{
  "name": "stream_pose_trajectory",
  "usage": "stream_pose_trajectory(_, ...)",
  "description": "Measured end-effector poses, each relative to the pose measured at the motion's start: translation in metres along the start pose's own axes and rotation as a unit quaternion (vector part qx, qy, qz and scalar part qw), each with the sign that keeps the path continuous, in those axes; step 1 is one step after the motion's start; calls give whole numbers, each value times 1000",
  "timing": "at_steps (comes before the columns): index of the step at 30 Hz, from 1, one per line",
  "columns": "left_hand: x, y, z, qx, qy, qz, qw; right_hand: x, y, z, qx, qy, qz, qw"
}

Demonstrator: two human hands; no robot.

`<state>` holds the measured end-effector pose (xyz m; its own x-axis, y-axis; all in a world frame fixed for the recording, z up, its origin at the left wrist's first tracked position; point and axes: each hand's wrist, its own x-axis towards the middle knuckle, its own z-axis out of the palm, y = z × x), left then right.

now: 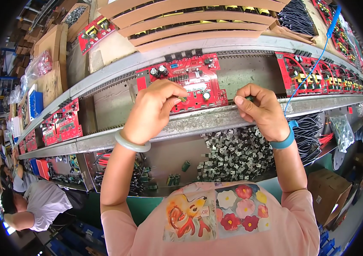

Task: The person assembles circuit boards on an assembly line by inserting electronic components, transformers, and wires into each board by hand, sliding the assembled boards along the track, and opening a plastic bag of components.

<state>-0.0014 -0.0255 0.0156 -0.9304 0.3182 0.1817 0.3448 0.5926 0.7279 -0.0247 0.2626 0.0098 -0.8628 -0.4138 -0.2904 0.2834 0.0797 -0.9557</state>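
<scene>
A red circuit board (192, 81) lies across the rails of the line in front of me, fitted with black capacitors, a row of black parts at its far edge and small components. My left hand (153, 106) is over its near left part, thumb and fingers pinched on a small greenish component at the board's surface. To the right of the board, my right hand (259, 110) is closed, with a small dark green component between thumb and fingers, mostly hidden. A blue wrist strap (285, 137) with a cord circles my right wrist; a pale bangle (132, 143) circles my left.
Below the near rail (181, 128) lie a heap of transistors (237, 155), several green capacitors (174, 179) and black cables (307, 134). More red boards stand right (318, 77) and left (62, 123). Cardboard dividers (194, 25) rise behind. A co-worker (45, 202) sits at left.
</scene>
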Motion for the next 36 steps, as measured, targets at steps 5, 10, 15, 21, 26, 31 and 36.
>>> stream_pose_trajectory(5, -2, 2, 0, 65, 10, 65, 996, 0, -4, 7, 28, 16, -39, 999)
stream_pose_trajectory(10, -4, 3, 3, 61, 29, 64, 996, -2, -7, 4, 28, -19, 15, 999)
stream_pose_trajectory(15, -8, -1, 6, 102, 5, 87, 991, -2, -5, 3, 15, -26, 6, 1000)
stream_pose_trajectory(21, -6, 4, 6, 192, -57, 164, 966, -3, -8, 6, 16, -36, -15, 999)
stream_pose_trajectory(26, -4, 11, 4, 195, -63, 152, 967, -2, -13, 7, -24, -52, -31, 998)
stream_pose_trajectory(31, -34, 19, -14, 161, 99, 111, 976, 9, -27, 28, -206, -34, -162, 964)
stream_pose_trajectory(36, -76, 24, -31, -57, 200, -219, 953, 41, -30, 63, -377, -64, -398, 834)
